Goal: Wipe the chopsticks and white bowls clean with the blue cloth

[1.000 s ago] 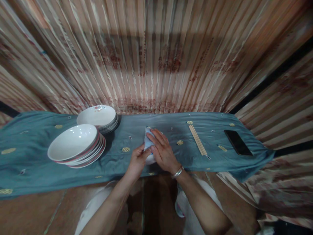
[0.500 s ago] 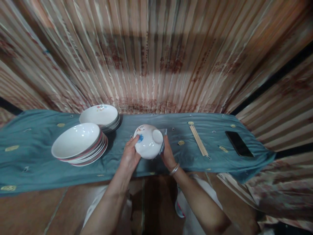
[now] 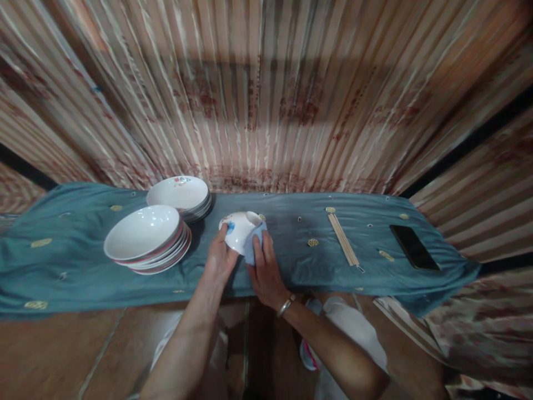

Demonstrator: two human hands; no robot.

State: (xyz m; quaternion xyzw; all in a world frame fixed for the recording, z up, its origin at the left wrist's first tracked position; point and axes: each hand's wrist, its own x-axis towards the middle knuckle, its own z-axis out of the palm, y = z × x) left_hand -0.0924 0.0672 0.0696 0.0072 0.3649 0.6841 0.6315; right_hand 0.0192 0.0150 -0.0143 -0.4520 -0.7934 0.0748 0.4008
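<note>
A small white bowl (image 3: 238, 238) with a blue pattern is held above the table, tipped so that its outer side and foot face me. My left hand (image 3: 220, 254) grips its left edge, the thumb lying over the blue pattern. Against the bowl's right outer side, my right hand (image 3: 265, 272) presses a light blue cloth (image 3: 250, 249) with its fingers. That hand wears a silver bracelet at the wrist. The bowl's inside is hidden from view.
On the left of the teal-covered table (image 3: 287, 266) stand a stack of large bowls (image 3: 144, 236) and, behind it, a stack of plates (image 3: 179, 194). Several wooden chopsticks (image 3: 343, 240) and a black phone (image 3: 414, 247) lie to the right. A curtain (image 3: 266, 122) hangs behind.
My right hand has come round from the bowl's right edge to its outer side, bringing the cloth into fuller view. The bowl has tilted. My view has shifted slightly left.
</note>
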